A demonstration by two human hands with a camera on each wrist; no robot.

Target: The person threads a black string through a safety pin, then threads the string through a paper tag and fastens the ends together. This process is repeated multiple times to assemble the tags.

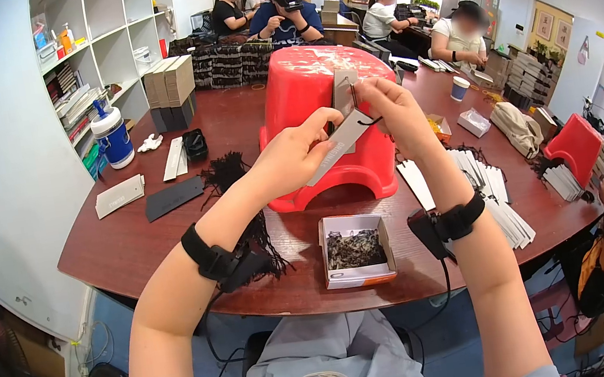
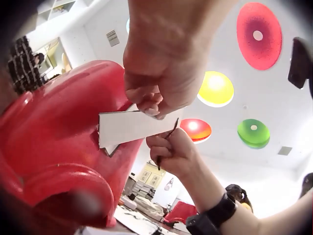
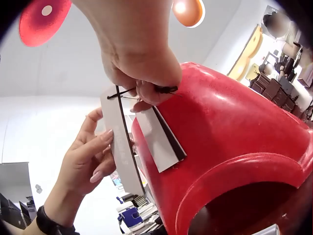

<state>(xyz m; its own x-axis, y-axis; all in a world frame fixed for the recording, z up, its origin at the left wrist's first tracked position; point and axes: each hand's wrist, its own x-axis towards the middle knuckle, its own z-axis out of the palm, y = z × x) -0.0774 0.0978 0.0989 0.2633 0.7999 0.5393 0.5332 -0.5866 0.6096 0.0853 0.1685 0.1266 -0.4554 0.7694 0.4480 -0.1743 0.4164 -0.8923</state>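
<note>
A pale printed tag [image 1: 336,147] is pinched between the thumb and fingers of my left hand [image 1: 296,156], in front of an upturned red stool [image 1: 296,96]. My right hand [image 1: 394,114] pinches a black cord that passes through the tag's upper end; in the right wrist view the cord [image 3: 116,94] shows at the tag's hole. More light tags [image 3: 157,142] lie against the stool's side, just under my right hand [image 3: 146,73]. Seen from the left wrist, the tag [image 2: 128,129] spans between both hands. The right fingertips are partly hidden.
An open box of small dark pieces [image 1: 356,249] stands at the table's front edge. Black cords [image 1: 266,233] and a dark tag [image 1: 174,197] lie left, white tags [image 1: 505,216] right. A blue-and-white jug [image 1: 113,139] stands at the far left. Several people sit beyond.
</note>
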